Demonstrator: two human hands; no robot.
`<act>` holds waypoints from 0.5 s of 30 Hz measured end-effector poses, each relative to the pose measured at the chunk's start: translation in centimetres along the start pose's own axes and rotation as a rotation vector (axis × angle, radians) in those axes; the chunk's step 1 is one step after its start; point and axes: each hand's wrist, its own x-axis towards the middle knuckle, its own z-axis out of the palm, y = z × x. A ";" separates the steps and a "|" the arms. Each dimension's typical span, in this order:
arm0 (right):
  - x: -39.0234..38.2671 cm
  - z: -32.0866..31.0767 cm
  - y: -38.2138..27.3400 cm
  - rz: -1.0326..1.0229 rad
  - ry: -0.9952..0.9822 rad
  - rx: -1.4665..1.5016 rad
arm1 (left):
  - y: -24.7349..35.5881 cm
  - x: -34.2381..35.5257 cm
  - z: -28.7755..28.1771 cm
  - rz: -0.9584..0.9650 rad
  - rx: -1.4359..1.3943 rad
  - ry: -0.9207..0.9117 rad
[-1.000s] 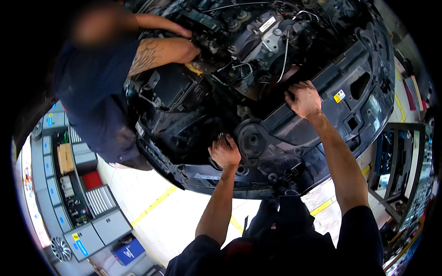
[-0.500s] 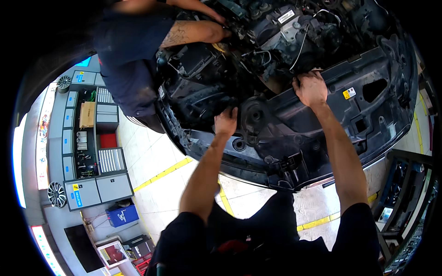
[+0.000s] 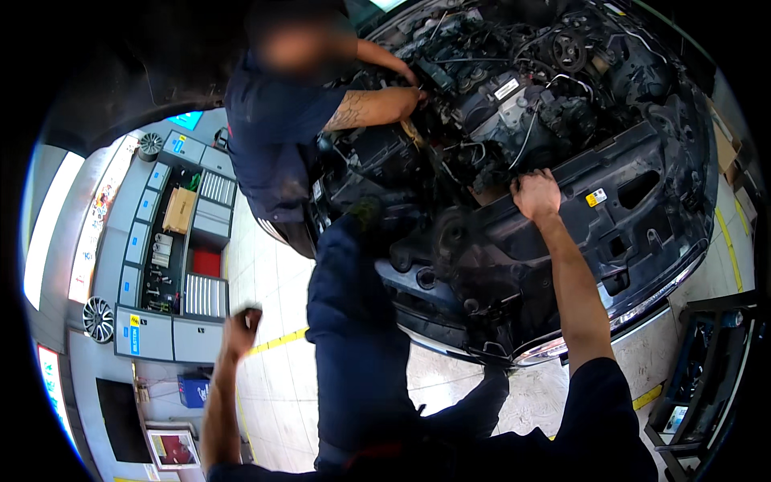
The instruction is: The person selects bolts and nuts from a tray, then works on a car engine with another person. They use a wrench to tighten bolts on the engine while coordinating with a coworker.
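Note:
My right hand [image 3: 536,194] has its fingers curled over the rear edge of the black front panel [image 3: 634,218] of a car's engine bay. My left hand [image 3: 242,329] is off the car at the lower left, curled closed; whatever it may hold is too dark to make out. My raised leg [image 3: 353,313] reaches up to the front of the car, its foot at the dark gap left of the panel. Above the panel lie the exposed engine [image 3: 514,112], hoses and thin pipes. A co-worker [image 3: 281,136] leans over the engine bay from the left with both arms in it.
Along the left wall stand grey cabinets [image 3: 144,329], an alloy wheel [image 3: 99,320], a dark screen [image 3: 120,418] and a blue box [image 3: 193,392]. A black metal cart [image 3: 679,390] stands at the lower right. The tiled floor [image 3: 273,377] has yellow lines.
My left hand has left the front of the car and swung down to the left. My leg has lifted up onto the car's front. My right hand stays at the panel edge.

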 end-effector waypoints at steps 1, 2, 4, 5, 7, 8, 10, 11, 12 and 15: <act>0.0 -0.1 -0.4 0.011 -0.010 0.021 | -3.4 -3.5 2.0 -0.013 -0.003 0.020; 0.0 -0.1 0.7 0.008 0.000 -0.016 | -2.2 -5.6 3.4 -0.050 -0.012 -0.031; 0.1 0.2 0.8 0.004 0.014 -0.001 | -4.8 -10.3 5.7 -0.128 -0.046 -0.105; 0.2 0.1 0.9 0.008 0.019 0.016 | -5.3 -12.2 6.6 -0.136 -0.062 -0.133; 0.3 0.1 0.2 0.029 0.008 0.037 | -7.5 -15.5 8.3 -0.223 -0.003 -0.241; 0.2 0.2 0.4 0.011 0.006 0.022 | -7.2 -15.5 8.6 -0.254 -0.055 -0.275; 0.1 0.3 0.5 -0.005 -0.044 0.006 | -5.0 -14.7 8.4 -0.302 -0.180 -0.303; 0.0 0.3 0.8 0.004 -0.038 0.017 | -3.7 -13.2 8.0 -0.225 -0.169 -0.276; -0.1 0.3 0.8 0.009 -0.034 0.032 | -1.8 -11.3 6.9 -0.154 -0.156 -0.249; 0.1 0.1 0.8 0.007 -0.018 0.070 | 5.3 -4.0 3.5 -0.031 -0.240 -0.099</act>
